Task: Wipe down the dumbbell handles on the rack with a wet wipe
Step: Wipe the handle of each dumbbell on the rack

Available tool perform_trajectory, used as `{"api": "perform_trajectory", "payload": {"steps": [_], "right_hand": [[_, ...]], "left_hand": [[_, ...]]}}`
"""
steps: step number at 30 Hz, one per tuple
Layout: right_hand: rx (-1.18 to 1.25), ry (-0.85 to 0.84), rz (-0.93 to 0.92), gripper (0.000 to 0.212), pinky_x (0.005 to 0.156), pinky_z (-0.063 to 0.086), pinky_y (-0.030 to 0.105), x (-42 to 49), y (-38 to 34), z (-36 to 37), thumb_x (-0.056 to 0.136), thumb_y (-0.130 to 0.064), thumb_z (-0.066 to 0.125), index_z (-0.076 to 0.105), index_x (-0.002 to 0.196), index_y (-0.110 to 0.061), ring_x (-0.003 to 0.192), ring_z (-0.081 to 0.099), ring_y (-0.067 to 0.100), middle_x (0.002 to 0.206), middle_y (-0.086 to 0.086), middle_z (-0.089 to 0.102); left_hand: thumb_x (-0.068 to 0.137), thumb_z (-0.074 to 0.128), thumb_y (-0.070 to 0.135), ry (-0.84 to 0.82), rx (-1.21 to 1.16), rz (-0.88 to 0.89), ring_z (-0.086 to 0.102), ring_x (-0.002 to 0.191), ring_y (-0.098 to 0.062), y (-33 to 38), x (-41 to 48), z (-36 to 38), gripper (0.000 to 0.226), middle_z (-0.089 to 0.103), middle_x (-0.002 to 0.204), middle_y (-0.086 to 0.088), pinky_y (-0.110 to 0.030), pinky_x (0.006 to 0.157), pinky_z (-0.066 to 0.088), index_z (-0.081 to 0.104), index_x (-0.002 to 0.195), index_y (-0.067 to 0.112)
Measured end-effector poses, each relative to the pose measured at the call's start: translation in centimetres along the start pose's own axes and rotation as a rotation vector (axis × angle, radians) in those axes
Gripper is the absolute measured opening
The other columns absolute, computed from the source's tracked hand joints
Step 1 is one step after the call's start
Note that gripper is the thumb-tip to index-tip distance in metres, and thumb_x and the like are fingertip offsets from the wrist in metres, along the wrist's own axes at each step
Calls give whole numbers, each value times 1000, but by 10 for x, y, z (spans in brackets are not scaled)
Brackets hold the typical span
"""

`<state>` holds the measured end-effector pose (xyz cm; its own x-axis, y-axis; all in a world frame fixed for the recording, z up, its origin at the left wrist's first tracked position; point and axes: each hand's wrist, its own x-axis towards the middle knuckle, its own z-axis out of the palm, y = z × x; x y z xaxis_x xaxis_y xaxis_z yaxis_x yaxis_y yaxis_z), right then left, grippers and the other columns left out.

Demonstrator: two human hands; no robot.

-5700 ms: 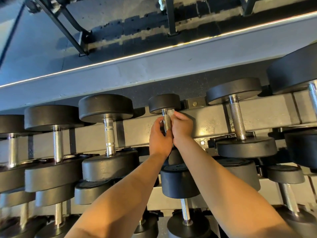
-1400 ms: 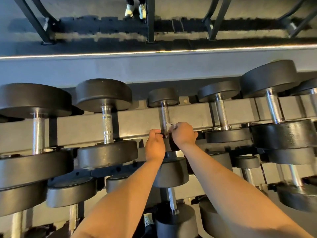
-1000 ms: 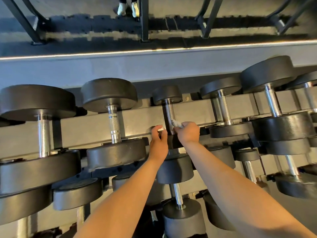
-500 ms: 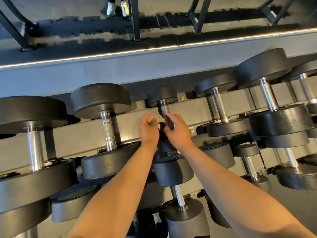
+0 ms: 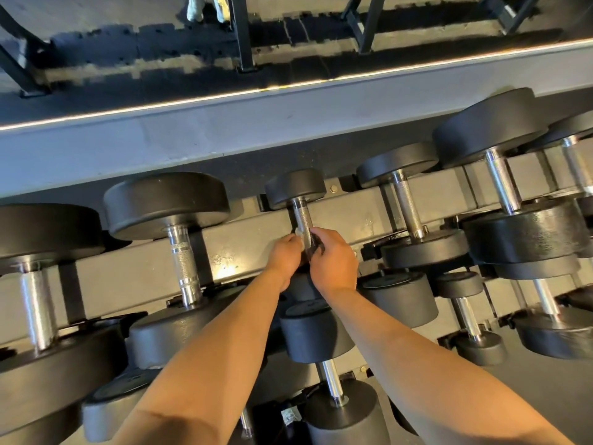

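— What's closest to you?
— My two bare forearms, reaching out over the lower tier. A black dumbbell (image 5: 316, 332) lies there just under my wrists.

— And your hands?
— My left hand (image 5: 284, 256) and right hand (image 5: 333, 261) meet at the near end of the handle (image 5: 303, 220) of a small dumbbell on the top tier. The left fingers are curled and pinch the wet wipe (image 5: 298, 232) against the handle's left side. Only a small white scrap of it shows. The right fingers are clamped round the handle from the right.

— How does that handle lie?
— It runs away from me across the grey rack rail (image 5: 128, 271). Its far head (image 5: 295, 187) sits just past the rail, and the near head is hidden under my hands.

— What's beside it?
— A larger dumbbell (image 5: 167, 203) on the left and a mid-sized dumbbell (image 5: 398, 162) on the right, both with bare knurled handles.

— And beyond the rack?
— A grey ledge (image 5: 224, 130) edged by a bright light strip (image 5: 288, 86). Past that is dark floor with black frame legs (image 5: 244, 33) and a person's shoes (image 5: 205, 8).
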<state>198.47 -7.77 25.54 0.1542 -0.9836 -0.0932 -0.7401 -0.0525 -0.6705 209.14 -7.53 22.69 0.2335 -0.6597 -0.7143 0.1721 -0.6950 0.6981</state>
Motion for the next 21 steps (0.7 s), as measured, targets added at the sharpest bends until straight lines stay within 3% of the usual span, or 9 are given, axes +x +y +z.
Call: {"api": "perform_trajectory", "payload": {"steps": [4,7,10,13,17,19,21], "right_hand": [[-1,13,-19,39,93,50,29,-1,-1,0,96,-6,55,64,130,-21,113,63,17,128,-1,64],[-5,11,-16,38,90,46,24,0,-1,1,96,-5,55,64,130,-20,112,63,17,128,0,64],[-2,24,-14,37,90,51,29,-1,1,1,96,-5,55,65,129,-19,110,63,19,125,1,66],[38,28,-3,35,91,54,35,-2,1,2,95,-5,55,67,126,-18,108,64,20,121,2,67],[69,42,11,33,91,54,36,-2,2,2,94,-3,56,69,121,-15,106,65,22,119,4,68],[70,45,20,33,92,54,37,-2,3,3,94,-3,56,69,121,-16,106,64,21,118,2,68],[69,50,22,33,91,53,35,-3,4,3,93,-4,56,69,120,-17,105,64,20,118,1,68]], "left_hand": [[105,40,20,-5,141,12,59,78,-19,-1,-3,-3,32,68,87,-10,-32,76,49,71,97,15],[103,39,14,-4,314,50,56,76,-19,0,-6,-3,31,65,88,-13,-30,69,45,66,90,7],[101,40,13,-15,492,86,60,85,-26,-4,-11,-6,32,66,90,-13,-29,67,43,61,77,8],[99,42,16,-25,561,76,64,99,-31,-8,-17,-7,27,69,102,-18,-31,72,44,64,85,9],[98,54,14,146,413,224,64,90,-18,-16,-28,-5,8,68,95,-5,-26,73,48,57,94,20],[94,61,10,271,167,241,64,94,-17,-20,-28,-5,28,65,102,0,-27,77,50,48,113,25],[94,60,7,356,55,242,65,94,-16,-19,-23,-6,34,63,103,4,-32,79,55,49,118,29]]}}
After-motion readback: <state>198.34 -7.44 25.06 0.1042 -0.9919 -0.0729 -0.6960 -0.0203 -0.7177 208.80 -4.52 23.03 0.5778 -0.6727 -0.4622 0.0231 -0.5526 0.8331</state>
